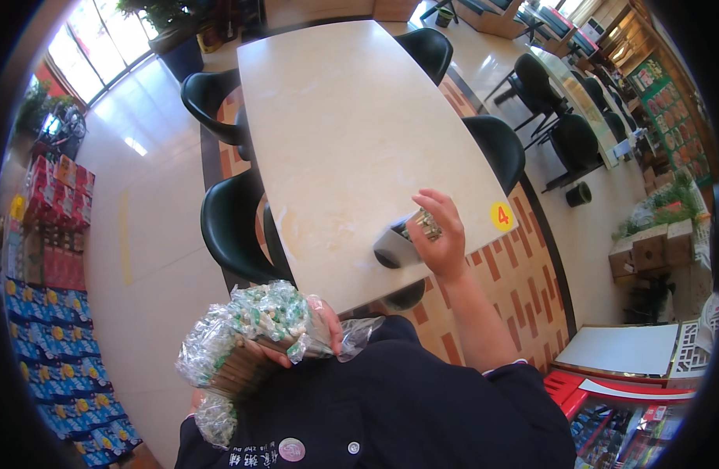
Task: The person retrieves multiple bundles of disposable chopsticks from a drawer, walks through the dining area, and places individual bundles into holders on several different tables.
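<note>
Against my chest, my left hand [327,325] holds a large bundle of wrapped chopsticks [265,322], their ends covered in crumpled clear plastic with green print. Only some fingers show; the rest of that hand is behind the bundle. My right hand [444,234] is over a grey chopstick holder [397,246] near the close right corner of a pale table [347,135]. Its thumb and fingers are around a cluster of stick ends [428,225] at the holder's mouth. The holder looks tilted; whether its base touches the table I cannot tell.
Dark chairs [233,223] stand along both long sides of the table. A yellow round number sticker [502,216] is on its near right corner. Stacked blue cartons [60,352] line the left, cardboard boxes [652,249] the right, and a red-framed display case [617,428] the lower right.
</note>
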Demonstrator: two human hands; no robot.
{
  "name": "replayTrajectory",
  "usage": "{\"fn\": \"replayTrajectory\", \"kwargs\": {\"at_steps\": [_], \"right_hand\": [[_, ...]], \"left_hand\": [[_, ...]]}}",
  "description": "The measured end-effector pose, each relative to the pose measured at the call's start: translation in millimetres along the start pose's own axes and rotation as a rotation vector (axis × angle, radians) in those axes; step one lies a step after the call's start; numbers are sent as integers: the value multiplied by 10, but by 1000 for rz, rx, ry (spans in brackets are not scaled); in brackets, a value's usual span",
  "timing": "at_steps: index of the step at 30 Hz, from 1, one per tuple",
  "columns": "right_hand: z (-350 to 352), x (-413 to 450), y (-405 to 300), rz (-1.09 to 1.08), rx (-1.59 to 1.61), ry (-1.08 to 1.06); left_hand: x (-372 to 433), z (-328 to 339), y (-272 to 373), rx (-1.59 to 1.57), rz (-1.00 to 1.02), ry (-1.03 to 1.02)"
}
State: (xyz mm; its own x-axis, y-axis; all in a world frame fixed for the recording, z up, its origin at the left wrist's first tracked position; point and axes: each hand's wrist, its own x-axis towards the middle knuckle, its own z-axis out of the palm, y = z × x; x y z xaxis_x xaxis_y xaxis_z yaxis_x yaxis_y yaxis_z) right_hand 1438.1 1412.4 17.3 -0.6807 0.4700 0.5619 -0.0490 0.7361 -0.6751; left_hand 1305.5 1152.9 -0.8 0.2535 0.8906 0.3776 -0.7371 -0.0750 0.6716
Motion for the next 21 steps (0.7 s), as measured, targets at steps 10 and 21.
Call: {"fn": "replayTrajectory", "kwargs": {"at_steps": [10, 21], "right_hand": [[15, -79, 419, -300, 73, -69], [183, 18, 309, -131, 270, 146]], "left_hand": [[32, -88, 128, 121, -90, 18], [213, 99, 129, 122, -61, 247]]}}
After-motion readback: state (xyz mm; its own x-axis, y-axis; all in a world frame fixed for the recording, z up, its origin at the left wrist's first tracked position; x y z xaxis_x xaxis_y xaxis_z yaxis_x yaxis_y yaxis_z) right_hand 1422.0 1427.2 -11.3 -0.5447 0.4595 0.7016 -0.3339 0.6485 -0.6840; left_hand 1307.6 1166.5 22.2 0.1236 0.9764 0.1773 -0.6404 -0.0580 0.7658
